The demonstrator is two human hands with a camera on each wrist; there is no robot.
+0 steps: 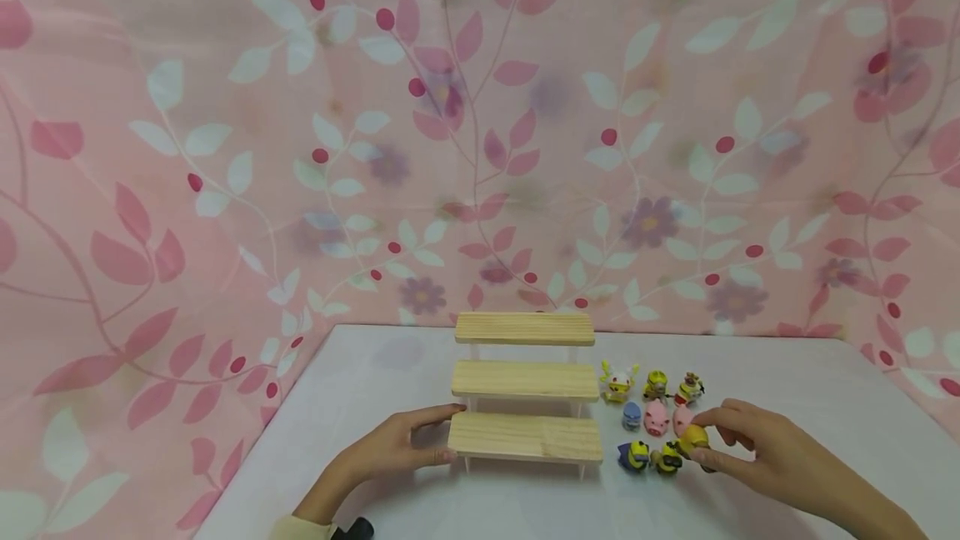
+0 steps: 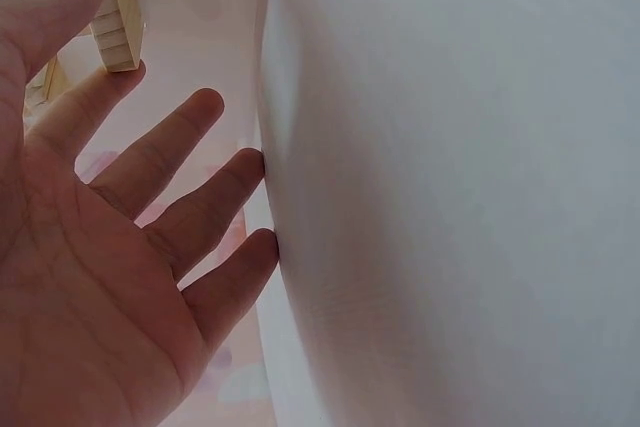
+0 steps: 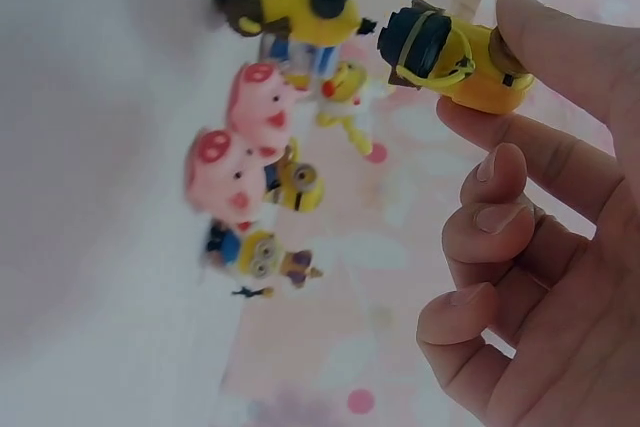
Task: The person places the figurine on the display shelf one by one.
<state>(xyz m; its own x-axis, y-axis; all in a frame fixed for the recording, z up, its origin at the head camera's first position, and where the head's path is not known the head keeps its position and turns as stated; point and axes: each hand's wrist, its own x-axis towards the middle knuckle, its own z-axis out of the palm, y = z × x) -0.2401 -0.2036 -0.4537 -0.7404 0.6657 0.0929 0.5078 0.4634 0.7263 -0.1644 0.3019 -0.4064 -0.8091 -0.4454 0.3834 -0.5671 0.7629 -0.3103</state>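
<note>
A three-tier wooden display stand with clear supports stands mid-table. My left hand holds the left end of its lowest board, thumb at the front corner and index finger at the back one. In the left wrist view the other fingers of the left hand are straight and spread beside the board end. Between thumb and index finger, my right hand pinches a yellow minion figure with a dark top, above the table; its other fingers curl loosely. Close to it are two pink pig figures.
Right of the stand, several small figures are grouped: a white-and-yellow one, minions, a blue one, and a caped minion in front. Pink floral cloth hangs behind the white table.
</note>
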